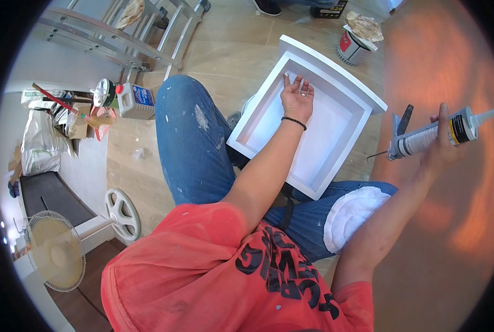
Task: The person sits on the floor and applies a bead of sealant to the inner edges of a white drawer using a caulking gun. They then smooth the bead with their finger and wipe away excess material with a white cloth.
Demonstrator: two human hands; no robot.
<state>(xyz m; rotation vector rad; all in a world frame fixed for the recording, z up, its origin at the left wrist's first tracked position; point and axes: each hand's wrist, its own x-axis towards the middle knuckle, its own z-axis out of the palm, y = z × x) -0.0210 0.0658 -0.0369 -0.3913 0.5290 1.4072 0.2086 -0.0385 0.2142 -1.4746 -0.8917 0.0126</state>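
Observation:
A white drawer [335,141] rests tilted across my lap, its open side facing up and its wider front panel [335,74] at the far end. Inside it is my left hand [297,99], palm up with the fingers apart. One fingertip reaches the inner corner by the front panel; whether it presses there I cannot tell. Off to the right, clear of the drawer, my right hand [443,149] is wrapped round a caulking gun [418,141]. Its loaded cartridge has a pale nozzle [489,114] pointing right. The grip and trigger are partly hidden.
A white cloth [355,218] lies over my right knee. Beyond the drawer stands a paint can [353,47] topped with a crumpled rag. At left are an aluminium ladder [103,36], a plastic jug [136,101], bags [39,138] and a fan [55,250]. A brown surface [451,249] borders my right.

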